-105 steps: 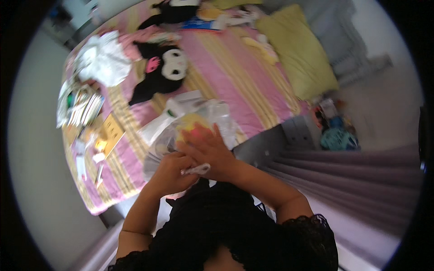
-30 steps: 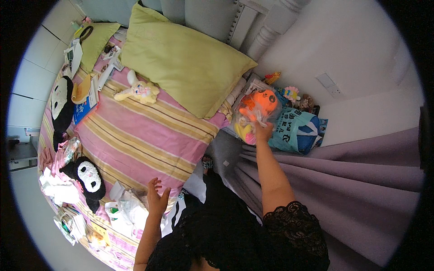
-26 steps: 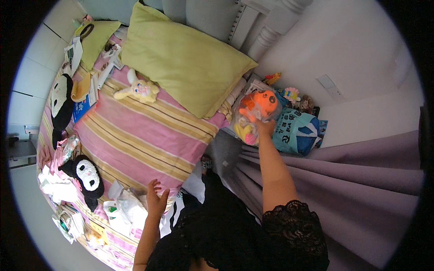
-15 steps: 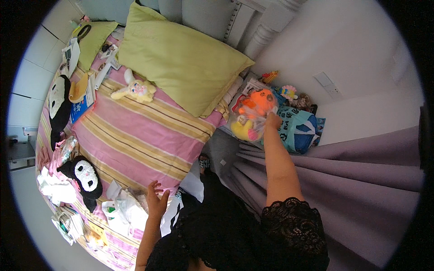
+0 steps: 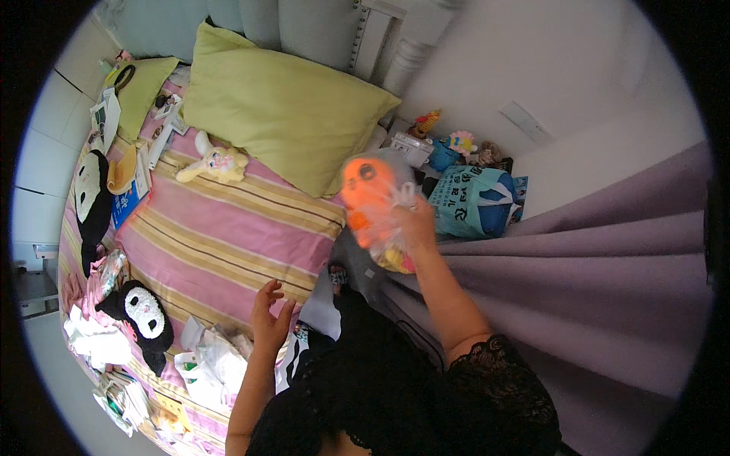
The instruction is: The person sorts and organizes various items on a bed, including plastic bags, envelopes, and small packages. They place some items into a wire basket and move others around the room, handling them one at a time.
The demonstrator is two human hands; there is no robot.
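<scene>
- A striped bed (image 5: 228, 235) fills much of the room; a teal bag (image 5: 460, 205) sits beyond its right side.
- Just off the bed's right edge, the right hand (image 5: 416, 228) has its fingers clamped on a clear plastic bag (image 5: 385, 237), probably near its handles so the orange plush toy (image 5: 361, 182) stays inside.
- At the bed's near edge, the left hand (image 5: 270, 319) is empty, fingers apart, perhaps for balance.

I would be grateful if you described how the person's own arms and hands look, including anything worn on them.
The left hand and right hand are ungloved, with no watch or bracelet visible; rings are too small to tell. The right sleeve is short, black lace with a scalloped edge, matching the black garment.
</scene>
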